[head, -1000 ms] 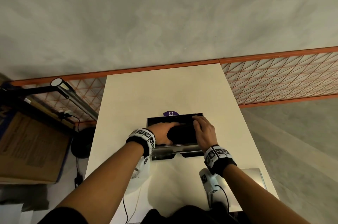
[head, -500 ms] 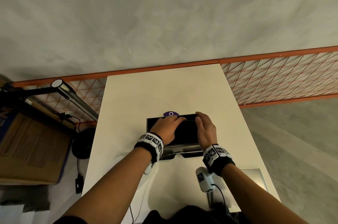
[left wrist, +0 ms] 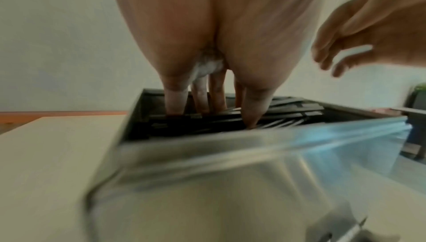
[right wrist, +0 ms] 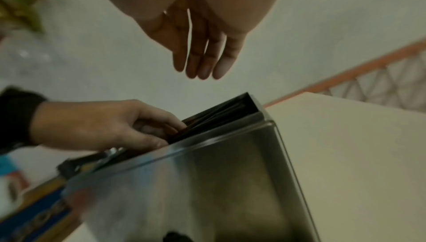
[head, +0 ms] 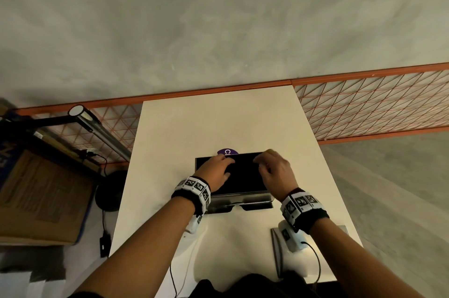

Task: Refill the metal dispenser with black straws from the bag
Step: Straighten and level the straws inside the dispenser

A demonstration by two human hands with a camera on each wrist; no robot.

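The metal dispenser (head: pixel 239 197) stands open-topped in the middle of the white table (head: pixel 218 122), with black straws (head: pixel 245 177) lying lengthwise inside. My left hand (head: pixel 220 166) reaches into its left half, and straight fingers (left wrist: pixel 175 100) press down on the straws (left wrist: pixel 288 112). My right hand (head: pixel 266 164) hovers a little above the right half, fingers relaxed and together, holding nothing. In the right wrist view the right hand (right wrist: pixel 202 54) hangs clear above the dispenser (right wrist: pixel 207 182) while the left hand (right wrist: pixel 96 123) dips into it. No bag shows clearly.
A purple round object (head: pixel 227 151) peeks out behind the dispenser. A flat metal plate (head: pixel 276 251) lies at the table's near right corner. A cardboard box (head: pixel 41 195) and a desk lamp (head: pixel 97 127) stand left of the table; an orange mesh fence (head: pixel 364 108) runs behind.
My left hand drew back from the middle of the dispenser toward its left rear part. My right hand lifted off the straws and now hovers above them.
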